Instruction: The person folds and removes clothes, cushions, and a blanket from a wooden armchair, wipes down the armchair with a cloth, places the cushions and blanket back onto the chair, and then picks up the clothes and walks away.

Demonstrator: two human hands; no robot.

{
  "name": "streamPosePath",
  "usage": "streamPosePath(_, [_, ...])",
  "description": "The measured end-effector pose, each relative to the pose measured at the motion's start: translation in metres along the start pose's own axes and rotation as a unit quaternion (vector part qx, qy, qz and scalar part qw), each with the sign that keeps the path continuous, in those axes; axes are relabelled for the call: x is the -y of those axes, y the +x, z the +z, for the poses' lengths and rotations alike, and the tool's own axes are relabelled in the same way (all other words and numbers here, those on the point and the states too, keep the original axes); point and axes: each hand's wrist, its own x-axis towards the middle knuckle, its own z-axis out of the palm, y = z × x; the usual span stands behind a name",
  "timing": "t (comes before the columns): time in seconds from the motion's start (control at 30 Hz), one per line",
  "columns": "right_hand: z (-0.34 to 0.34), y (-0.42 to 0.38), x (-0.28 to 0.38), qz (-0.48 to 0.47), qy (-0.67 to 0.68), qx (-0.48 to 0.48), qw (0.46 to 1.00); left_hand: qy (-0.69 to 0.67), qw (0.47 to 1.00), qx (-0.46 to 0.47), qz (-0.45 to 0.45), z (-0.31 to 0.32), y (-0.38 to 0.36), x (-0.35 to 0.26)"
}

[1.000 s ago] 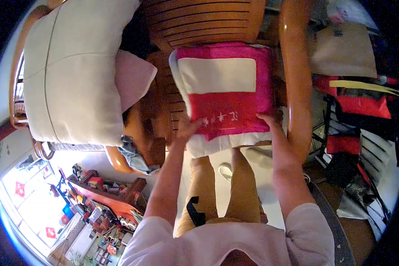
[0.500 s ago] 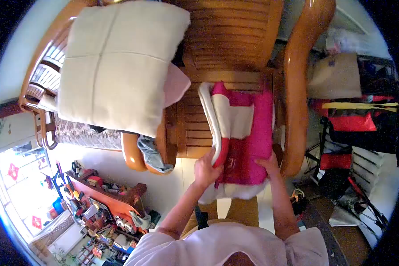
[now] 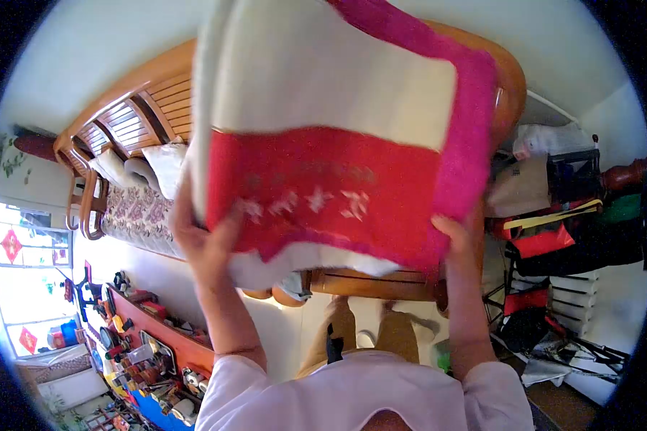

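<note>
A thick folded cloth [image 3: 334,90], cream, red and magenta with pale lettering on its red part, is raised in front of me and fills the upper middle of the head view. My left hand [image 3: 207,241] grips its lower left corner, thumb on the front and fingers behind. At the lower right edge my right hand [image 3: 454,237] pinches the magenta border, its fingers hidden behind the cloth. White fabric [image 3: 302,264] shows under the lower edge. Most of the wooden bench [image 3: 370,282] is hidden by the cloth.
To the left stands a wooden sofa [image 3: 158,100] with a patterned seat and cushions [image 3: 167,167]. A red-brown cabinet [image 3: 158,323] crowded with small items is at lower left. Bags [image 3: 517,188] and folding racks [image 3: 571,302] line the right side.
Both hands have lifted the folded cloth up from the bench toward me, tilting its face into view. The large cream cushion at upper left no longer shows.
</note>
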Motion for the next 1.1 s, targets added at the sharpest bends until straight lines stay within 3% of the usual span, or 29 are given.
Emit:
streamPosePath(0.03, [0.042,0.016,0.008,-0.011,0.009,0.033,0.999,0.029,0.999,-0.015,0.034,-0.012,0.021,0.005])
streamPosePath(0.1, [0.091,0.051,-0.014,0.065,0.073,0.085,0.992,0.059,0.996,-0.031,0.067,-0.032,0.058,0.018])
streamPosePath(0.13, [0.116,0.065,-0.028,0.095,0.087,0.096,0.987,0.262,0.963,-0.040,0.054,-0.038,0.075,0.030])
streamPosePath(0.17, [0.133,0.079,-0.047,0.126,0.101,0.105,0.981,0.454,0.889,-0.045,0.039,-0.041,0.088,0.046])
streamPosePath(0.2, [0.141,0.096,-0.081,0.105,0.035,0.085,0.990,0.614,0.786,-0.064,-0.036,-0.038,0.097,0.074])
streamPosePath(0.27, [0.140,0.115,-0.134,0.164,0.001,0.106,0.981,0.508,0.857,0.001,0.089,-0.027,0.103,0.112])
streamPosePath(0.33, [0.144,0.103,-0.139,0.111,-0.068,0.100,0.986,0.519,0.846,0.042,0.116,0.020,0.096,0.142])
streamPosePath(0.37, [0.145,0.096,-0.140,0.058,-0.140,0.099,0.983,0.538,0.836,0.094,0.047,0.039,0.091,0.151])
streamPosePath(0.4, [0.145,0.093,-0.137,0.063,-0.145,0.095,0.983,0.552,0.821,0.145,-0.022,0.052,0.088,0.162])
streamPosePath(0.5, [0.152,0.095,-0.119,0.069,-0.262,0.061,0.961,0.552,0.824,0.126,-0.013,0.059,0.095,0.202])
streamPosePath(0.57, [0.177,0.092,-0.121,0.075,-0.070,0.093,0.990,0.517,0.846,0.126,-0.037,0.050,0.104,0.216])
streamPosePath(0.67, [0.205,0.114,-0.151,-0.114,-0.272,0.072,0.953,0.465,0.878,0.105,-0.048,0.021,0.125,0.254])
streamPosePath(0.73, [0.221,0.119,-0.149,-0.142,-0.325,0.041,0.934,0.445,0.891,0.061,-0.070,0.012,0.123,0.273])
streamPosePath(0.83, [0.217,0.145,-0.158,-0.048,-0.295,0.115,0.947,0.503,0.850,0.062,-0.139,0.021,0.118,0.268])
streamPosePath(0.9, [0.207,0.145,-0.152,-0.010,-0.300,0.121,0.946,0.510,0.850,0.060,-0.118,0.027,0.114,0.262])
streamPosePath(0.97, [0.197,0.142,-0.150,-0.030,-0.187,0.173,0.966,0.530,0.843,0.045,-0.085,0.030,0.109,0.260])
streamPosePath(1.0, [0.191,0.138,-0.154,-0.028,-0.191,0.170,0.966,0.527,0.844,0.050,-0.087,0.033,0.106,0.256])
streamPosePath(1.07, [0.177,0.118,-0.168,-0.059,-0.252,0.060,0.964,0.518,0.854,0.032,-0.040,0.033,0.099,0.249])
streamPosePath(1.1, [0.162,0.104,-0.165,-0.038,-0.257,0.063,0.964,0.528,0.848,0.032,-0.027,0.033,0.097,0.244])
